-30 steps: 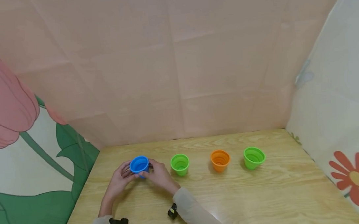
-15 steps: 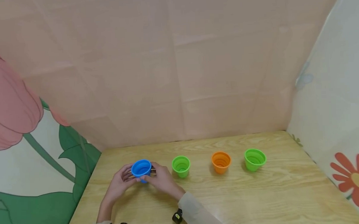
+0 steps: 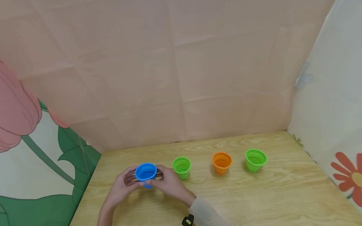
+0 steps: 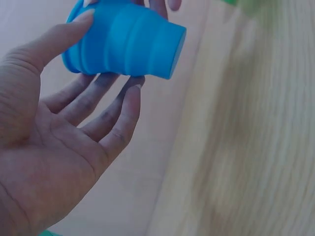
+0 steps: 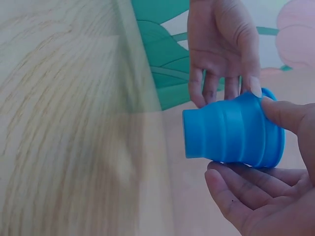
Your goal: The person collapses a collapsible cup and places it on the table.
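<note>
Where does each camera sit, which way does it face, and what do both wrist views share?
Head: worn on the head, facing forward and down at the table; left hand, right hand and sleeves show.
Left wrist: worn there, facing the left hand and blue cup; part of the right hand shows at top.
Right wrist: worn there, facing the blue cup; right hand at lower right, left hand above.
Shared: both hands holding the blue cup.

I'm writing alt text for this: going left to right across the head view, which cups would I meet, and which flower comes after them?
Blue cup → green cup → orange cup → another green cup → red flower.
</note>
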### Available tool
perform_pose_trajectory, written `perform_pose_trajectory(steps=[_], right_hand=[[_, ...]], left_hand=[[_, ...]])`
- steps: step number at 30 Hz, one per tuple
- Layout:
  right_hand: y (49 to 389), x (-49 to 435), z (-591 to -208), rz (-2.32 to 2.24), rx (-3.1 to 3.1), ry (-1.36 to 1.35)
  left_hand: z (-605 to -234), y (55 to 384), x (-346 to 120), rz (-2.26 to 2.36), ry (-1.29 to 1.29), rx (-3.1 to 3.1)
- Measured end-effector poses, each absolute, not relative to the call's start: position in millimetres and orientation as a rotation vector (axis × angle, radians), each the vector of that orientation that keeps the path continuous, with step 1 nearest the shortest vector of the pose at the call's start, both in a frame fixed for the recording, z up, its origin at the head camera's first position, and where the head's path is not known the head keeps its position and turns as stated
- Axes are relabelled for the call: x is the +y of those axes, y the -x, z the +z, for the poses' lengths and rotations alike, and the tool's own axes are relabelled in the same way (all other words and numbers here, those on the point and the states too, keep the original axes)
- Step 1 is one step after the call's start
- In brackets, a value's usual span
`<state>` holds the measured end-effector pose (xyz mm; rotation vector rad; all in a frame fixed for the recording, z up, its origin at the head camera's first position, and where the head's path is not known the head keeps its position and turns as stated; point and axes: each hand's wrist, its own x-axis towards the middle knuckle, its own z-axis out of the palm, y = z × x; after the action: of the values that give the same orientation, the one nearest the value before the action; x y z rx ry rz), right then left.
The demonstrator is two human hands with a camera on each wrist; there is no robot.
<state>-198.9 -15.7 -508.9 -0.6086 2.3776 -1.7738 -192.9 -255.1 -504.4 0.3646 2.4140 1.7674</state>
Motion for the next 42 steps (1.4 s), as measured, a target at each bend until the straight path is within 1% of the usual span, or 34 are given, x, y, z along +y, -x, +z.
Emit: perform_pose_trajectory(steps=[4,11,17,24,30,35,42], right_hand=[[196,-4,-500,-1.793,2.349,0.616],[194,13,-489,-1.808,2.346,0.625],[189,31,-484,-1.730,2.398,0.597],[182,58,-483,-1.714,2.418,0.656],[174,82,-475,-1.659,2.460,0.687],[169,100,-469,-1.635,2.499,0.692],[165,122,-476,-1.605,2.580,0.698]], left_hand=[[-497,192,-245,1.793,-0.399,2.401],[-486,186,-221,1.821,-0.352,2.462],[-485,180,-206,1.828,-0.360,2.470],[-488,172,-182,1.832,-0.380,2.433],[-486,164,-159,1.850,-0.393,2.400],[-480,164,-143,1.840,-0.448,2.394],[-485,167,-123,1.817,-0.496,2.378]])
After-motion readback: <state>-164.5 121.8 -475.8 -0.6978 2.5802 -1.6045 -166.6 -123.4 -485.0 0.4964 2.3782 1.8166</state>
